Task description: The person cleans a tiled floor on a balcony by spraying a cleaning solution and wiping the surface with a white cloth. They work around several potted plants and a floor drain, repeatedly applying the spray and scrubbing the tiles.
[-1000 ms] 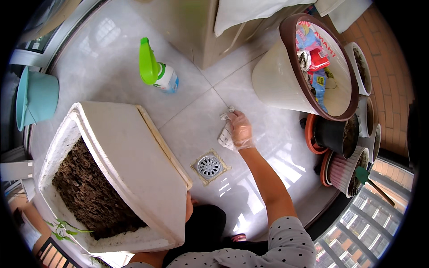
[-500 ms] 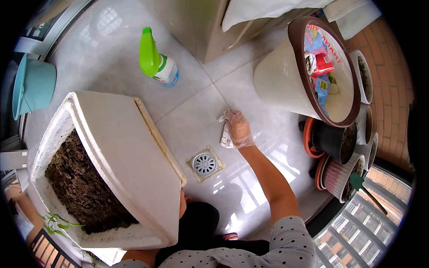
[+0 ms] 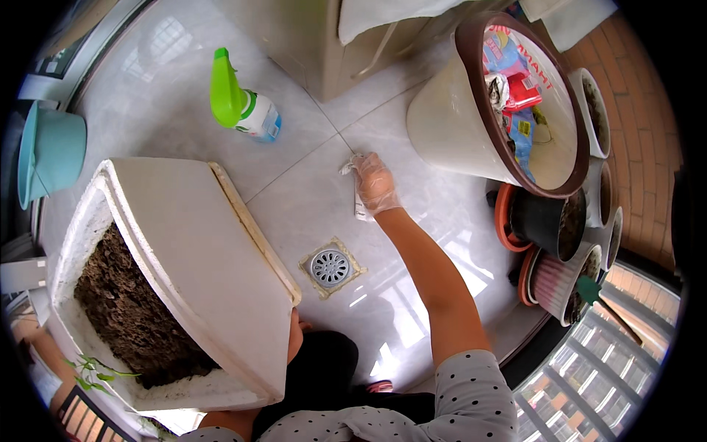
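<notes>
My right hand [image 3: 377,184], in a thin clear glove, presses a crumpled white cloth [image 3: 348,168] flat on the grey floor tile, close to a tile joint. My arm reaches out over a round metal floor drain [image 3: 329,267]. A big white foam box [image 3: 199,243] filled with dark soil [image 3: 125,309] is tipped up on its side at my left. My left hand [image 3: 294,333] grips its lower edge from beneath, and the box hides most of that hand.
A green-topped spray bottle [image 3: 239,107] lies on the floor beyond the box. A large cream pot [image 3: 449,118] holding wrappers leans at the right, with several stacked flowerpots [image 3: 552,221] beside it. A teal bucket [image 3: 48,155] is at the far left, a beige cabinet [image 3: 324,44] behind.
My right hand has slid the cloth farther away across the tile, toward the tile joint. The foam box stays tipped in the same place.
</notes>
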Tool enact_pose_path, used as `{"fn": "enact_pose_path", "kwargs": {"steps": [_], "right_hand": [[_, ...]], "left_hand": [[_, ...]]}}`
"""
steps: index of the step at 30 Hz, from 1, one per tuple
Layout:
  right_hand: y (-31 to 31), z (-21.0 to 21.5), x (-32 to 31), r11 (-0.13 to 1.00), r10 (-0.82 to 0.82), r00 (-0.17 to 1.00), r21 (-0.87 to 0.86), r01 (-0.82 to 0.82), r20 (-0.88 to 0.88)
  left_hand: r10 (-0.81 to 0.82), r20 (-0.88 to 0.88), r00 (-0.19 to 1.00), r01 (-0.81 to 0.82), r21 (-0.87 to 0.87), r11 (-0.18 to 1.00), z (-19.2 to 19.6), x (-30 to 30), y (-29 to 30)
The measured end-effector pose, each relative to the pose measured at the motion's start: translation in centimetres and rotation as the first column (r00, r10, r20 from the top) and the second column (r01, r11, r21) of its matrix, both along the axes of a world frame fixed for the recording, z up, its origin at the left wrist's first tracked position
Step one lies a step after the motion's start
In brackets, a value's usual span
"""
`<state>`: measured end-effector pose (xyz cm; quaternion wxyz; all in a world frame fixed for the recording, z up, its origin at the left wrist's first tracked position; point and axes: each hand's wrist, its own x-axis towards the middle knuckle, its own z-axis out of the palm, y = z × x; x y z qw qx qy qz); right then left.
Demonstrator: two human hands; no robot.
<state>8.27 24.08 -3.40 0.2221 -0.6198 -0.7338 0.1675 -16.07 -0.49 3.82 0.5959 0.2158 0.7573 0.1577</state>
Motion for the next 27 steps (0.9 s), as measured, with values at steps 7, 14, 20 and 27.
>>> {"fn": "enact_pose_path", "kwargs": {"steps": [7, 14, 20, 27], "right_hand": [[-2.3, 0.8, 0.1, 0.999, 0.013, 0.998, 0.036, -0.011, -0.056], [-2.9, 0.9, -0.2, 0.998, -0.007, 0.993, 0.054, 0.014, -0.118], [-1.9, -0.6, -4.3, 0.98, -0.145, 0.978, 0.118, 0.163, -0.148], [-10.3, 0.4, -14.4, 0.928, 0.282, 0.867, -0.111, -0.354, -0.411]], "left_hand": [[0.141, 0.051, 0.989, -0.139, -0.037, 0.99, 0.9, -0.1, 0.5], [-0.027, -0.028, 0.999, 0.027, 0.025, 0.999, -1.8, -2.0, -1.6], [0.078, 0.003, 0.997, -0.078, -0.05, 0.996, 1.7, 0.3, 1.1], [-0.164, -0.178, 0.97, 0.21, 0.282, 0.936, -6.2, -5.3, -6.2]]}}
